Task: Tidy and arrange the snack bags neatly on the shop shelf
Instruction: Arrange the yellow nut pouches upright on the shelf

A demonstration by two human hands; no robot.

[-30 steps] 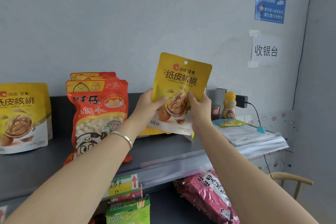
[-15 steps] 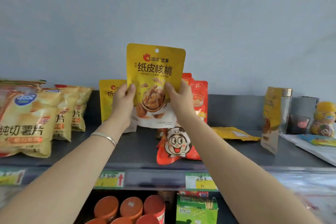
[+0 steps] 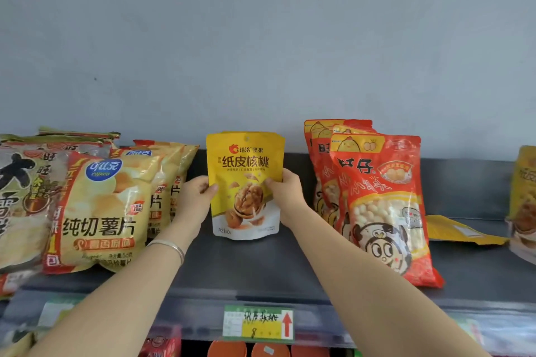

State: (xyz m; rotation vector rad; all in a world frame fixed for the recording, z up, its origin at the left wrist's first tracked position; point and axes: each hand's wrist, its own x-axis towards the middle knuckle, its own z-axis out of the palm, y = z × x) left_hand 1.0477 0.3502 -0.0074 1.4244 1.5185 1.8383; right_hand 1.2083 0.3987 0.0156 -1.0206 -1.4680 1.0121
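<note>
— What's on the shelf [image 3: 261,269]?
— Potato chip bags [image 3: 98,211] on the left, red bags [image 3: 383,206] on the right, and the yellow walnut bag [image 3: 246,159] upright between them.
— Your hands?
— My left hand [image 3: 195,197] and right hand [image 3: 287,197] pinch its side edges.

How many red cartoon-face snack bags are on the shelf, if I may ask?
3: the front red bag; the rear red bag showing at its left; the middle red bag, only its top showing. More may be hidden.

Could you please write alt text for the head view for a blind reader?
Left hand and right hand hold a yellow walnut bag upright on a dark shelf, between chip bags at left and red snack bags at right.
</note>
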